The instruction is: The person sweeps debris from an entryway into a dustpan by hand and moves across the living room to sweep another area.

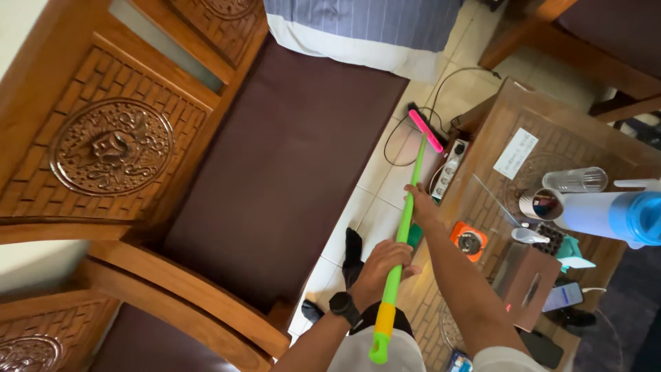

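A person stands between a carved wooden sofa (110,145) on the left and a wooden coffee table (585,148) on the right, looking down a narrow strip of pale tiled floor (375,207). Both hands grip a broom with a green handle (406,213), whose long axis runs from near to far, leaning slightly rightward as it goes away. Its yellow-and-green end cap sits closest to the body; its pink brush head (425,130) rests on the tiles at the far end, lying crosswise to the handle.

The left hand (382,265), a dark watch on its wrist, is clenched around the lower part of the handle, close to the body. The right hand (418,204) reaches further out, fingers wrapped around the handle about midway, so it is the hand nearer the brush head, which lies straight ahead of it, beyond the fingers.

Just right of the brush head a white power strip (449,169) lies on the floor against the table's edge, with thin cables (413,131) looping around the head. The sofa's dark brown cushion (289,158) borders the floor strip on the left. On the table stand a blue-capped bottle (606,215) on its side, a clear tumbler (575,180), an orange round gadget (469,241) and a slip of white paper (515,153).
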